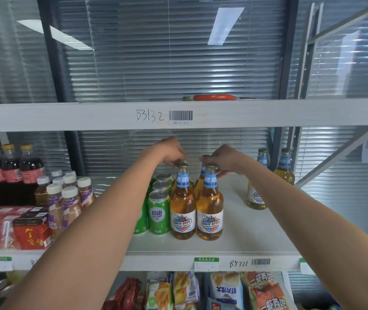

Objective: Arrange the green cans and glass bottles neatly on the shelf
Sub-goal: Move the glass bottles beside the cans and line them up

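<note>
On the white shelf (245, 231), glass bottles (210, 202) are being squared into two files beside the green cans (159, 211) near the front edge, while two bottles stand apart toward the right end and probably come next. Both arms reach forward over the shelf: the left hand (173, 151) pinches a rear bottle's cap, the right hand (221, 159) grips a neck (203, 170).
</note>
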